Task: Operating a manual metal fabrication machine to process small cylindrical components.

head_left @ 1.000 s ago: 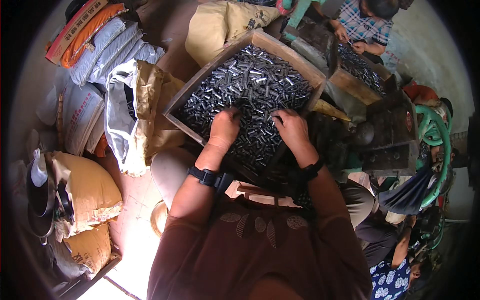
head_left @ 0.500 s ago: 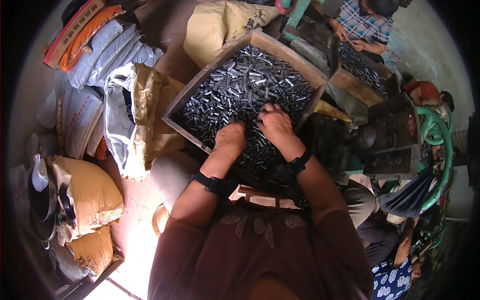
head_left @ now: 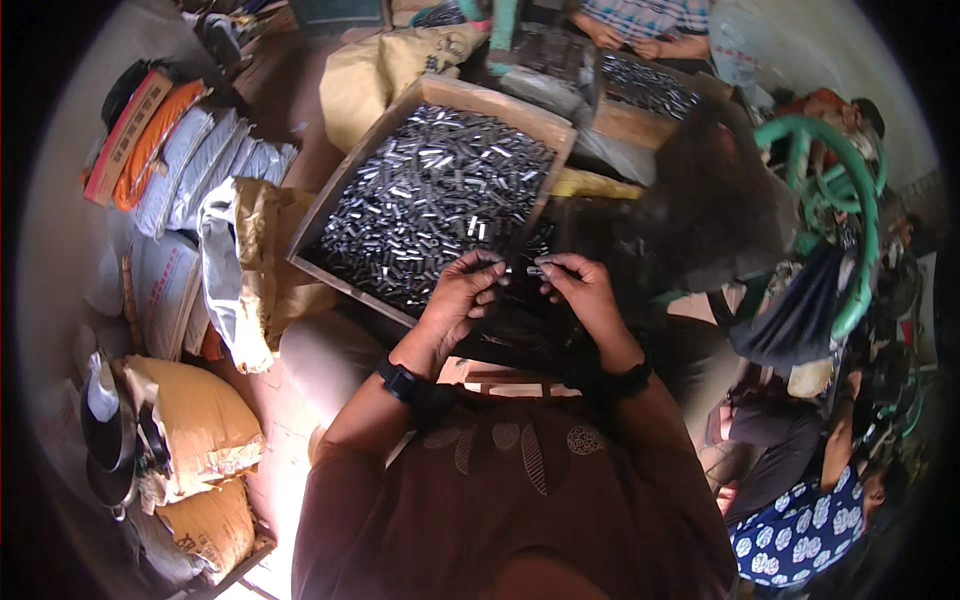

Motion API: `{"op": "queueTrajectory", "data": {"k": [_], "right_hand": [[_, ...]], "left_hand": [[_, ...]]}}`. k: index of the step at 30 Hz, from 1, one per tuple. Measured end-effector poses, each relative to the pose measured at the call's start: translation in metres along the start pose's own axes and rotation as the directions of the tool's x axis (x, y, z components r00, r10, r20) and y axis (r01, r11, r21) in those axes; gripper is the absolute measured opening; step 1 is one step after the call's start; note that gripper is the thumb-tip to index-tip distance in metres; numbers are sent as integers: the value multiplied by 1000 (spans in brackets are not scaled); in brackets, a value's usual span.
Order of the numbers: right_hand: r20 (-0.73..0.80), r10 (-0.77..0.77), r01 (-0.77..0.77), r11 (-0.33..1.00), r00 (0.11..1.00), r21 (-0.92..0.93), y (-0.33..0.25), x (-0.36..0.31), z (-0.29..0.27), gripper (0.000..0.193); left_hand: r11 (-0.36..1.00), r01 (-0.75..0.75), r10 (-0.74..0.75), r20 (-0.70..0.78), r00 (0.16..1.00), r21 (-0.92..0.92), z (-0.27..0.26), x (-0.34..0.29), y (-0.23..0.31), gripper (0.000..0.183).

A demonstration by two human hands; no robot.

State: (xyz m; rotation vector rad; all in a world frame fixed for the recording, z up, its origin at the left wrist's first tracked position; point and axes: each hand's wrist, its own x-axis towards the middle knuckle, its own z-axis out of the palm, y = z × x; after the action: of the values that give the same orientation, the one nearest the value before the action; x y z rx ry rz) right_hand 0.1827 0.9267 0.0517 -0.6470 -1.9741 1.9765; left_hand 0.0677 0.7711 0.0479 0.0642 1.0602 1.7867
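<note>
A shallow wooden tray (head_left: pixel 556 172) lies in front of me, heaped with small shiny metal cylinders (head_left: pixel 432 185). At its near right corner my left hand (head_left: pixel 464 292) is closed in a pinch, and a short metal cylinder (head_left: pixel 507 271) pokes out from its fingertips. Opposite it, a small gap away, my right hand (head_left: pixel 584 288) pinches another small metal cylinder (head_left: pixel 533 269) between thumb and forefinger. The fingers partly hide both pieces. Dark bands circle both wrists.
Sacks (head_left: pixel 205 415) are piled at the left beside an open sack (head_left: pixel 255 270). A tan sack (head_left: pixel 380 85) lies behind the tray. Across from me, a person's hands (head_left: pixel 648 47) are over another wooden box (head_left: pixel 630 122) of metal pieces. A green wheel (head_left: pixel 862 225) stands at the right.
Both hands have come out of the pile toward me and now hold small metal cylinders near the tray's corner. The whole view has shifted, with the tray now further left.
</note>
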Motion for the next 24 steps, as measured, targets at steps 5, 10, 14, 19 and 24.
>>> {"op": "queueTrajectory", "data": {"k": [5,10,14,19,24], "right_hand": [[-138,8,-1,999,990,53,-7,-48,-45,15],[-239,-23,49,993,971,104,-1,-77,-79,16],[-297,-13,58,988,955,141,1,-90,-93,16],[-298,-32,93,977,954,192,5,-92,-99,17],[-256,-10,67,974,967,215,5,-91,-97,17]], "left_hand": [[999,25,-29,84,996,49,59,-3,-33,12],[989,32,-52,139,989,143,100,-1,-59,11],[981,-15,-19,178,984,192,117,2,-74,11],[934,-117,57,185,981,337,123,-1,-76,10],[519,-523,433,319,843,676,127,-2,-79,9]]}}
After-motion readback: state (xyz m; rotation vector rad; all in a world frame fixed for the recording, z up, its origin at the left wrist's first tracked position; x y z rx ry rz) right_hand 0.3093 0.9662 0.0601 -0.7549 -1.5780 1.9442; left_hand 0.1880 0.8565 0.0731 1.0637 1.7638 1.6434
